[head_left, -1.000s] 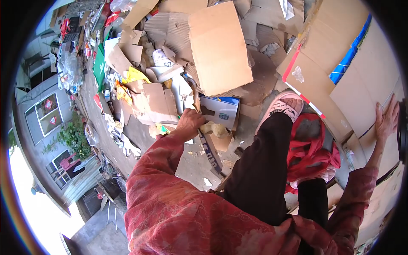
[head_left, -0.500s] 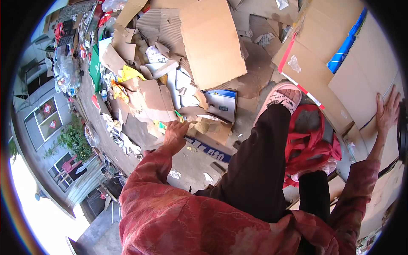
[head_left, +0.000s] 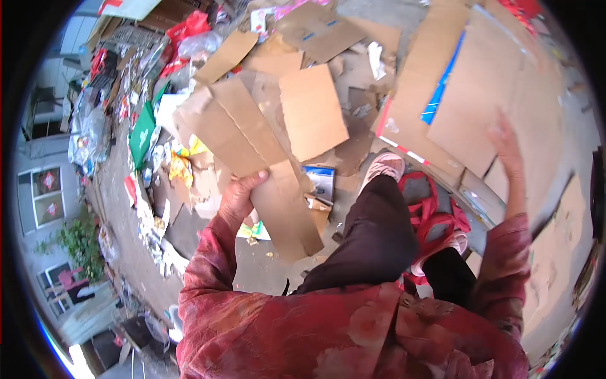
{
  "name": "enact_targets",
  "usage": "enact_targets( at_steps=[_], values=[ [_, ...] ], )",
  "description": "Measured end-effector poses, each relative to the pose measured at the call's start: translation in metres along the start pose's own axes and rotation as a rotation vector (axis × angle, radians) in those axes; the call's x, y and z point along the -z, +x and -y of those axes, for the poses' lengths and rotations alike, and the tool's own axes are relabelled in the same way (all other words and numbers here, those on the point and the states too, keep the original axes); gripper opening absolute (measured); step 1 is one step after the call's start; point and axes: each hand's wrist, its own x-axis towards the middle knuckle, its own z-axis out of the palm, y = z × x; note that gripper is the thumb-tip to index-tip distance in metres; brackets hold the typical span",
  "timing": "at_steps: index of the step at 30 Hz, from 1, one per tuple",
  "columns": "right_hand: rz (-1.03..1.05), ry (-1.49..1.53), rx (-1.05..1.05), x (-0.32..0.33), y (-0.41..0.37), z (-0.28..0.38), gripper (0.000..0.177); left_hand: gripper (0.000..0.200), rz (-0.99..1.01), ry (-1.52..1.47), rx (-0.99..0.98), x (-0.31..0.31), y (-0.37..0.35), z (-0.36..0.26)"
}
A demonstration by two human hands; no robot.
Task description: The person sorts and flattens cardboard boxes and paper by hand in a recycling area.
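My left hand (head_left: 238,196) grips the edge of a long, creased piece of cardboard (head_left: 252,148), with the thumb lying on its upper face. This brown piece is raised over the littered ground and covers part of the scraps below. On the right, my right hand (head_left: 507,146) is over a pile of flattened cardboard boxes (head_left: 470,120). Its fingers look stretched out, though blurred, and nothing shows in them. A strip of blue film (head_left: 442,82) shows between the pile's sheets.
A flat cardboard sheet (head_left: 314,114) lies ahead, near a small blue-and-white box (head_left: 320,183). Between my feet is a red strapped bundle (head_left: 432,205). Plastic bags and mixed scraps (head_left: 95,136) line the left, before a building with windows (head_left: 47,196).
My left hand has lifted a long cardboard piece from the scraps. My right hand has shifted left over the pile, and the view has turned and moved back.
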Motion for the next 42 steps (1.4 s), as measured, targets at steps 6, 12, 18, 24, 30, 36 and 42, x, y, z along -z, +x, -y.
enact_targets(
  at_steps=[6, 12, 18, 24, 30, 36, 42],
  values=[
    [0.337, 1.367, 0.134, -0.04, -0.074, 0.213, 0.09, 0.04, 0.372, 0.078, -0.278, -0.099, -0.017, -0.068],
    [0.273, 1.677, 0.302, 0.002, -0.128, 0.293, 0.089, 0.036, 0.577, 0.21, -0.437, -0.192, -0.083, -0.112],
    [-0.047, 1.75, 0.318, 0.036, -0.177, 0.304, 0.064, 0.034, 0.716, 0.217, -0.471, -0.24, -0.121, -0.104],
    [-0.357, 1.638, 0.128, 0.089, -0.232, 0.247, 0.05, 0.046, 0.956, 0.348, -0.418, -0.287, -0.132, -0.075],
    [-1.032, 1.514, -0.073, 0.129, -0.325, 0.101, 0.031, 0.062, 0.795, 0.398, 0.155, -0.324, -0.018, 0.017],
    [-1.373, 1.474, -0.484, 0.065, -0.433, 0.016, 0.029, 0.084, 0.563, 0.287, 0.612, -0.327, 0.107, 0.137],
    [-1.517, 1.623, -0.719, -0.005, -0.477, -0.012, 0.029, 0.091, 0.233, 0.04, 0.573, -0.345, 0.128, 0.19]
  ],
)
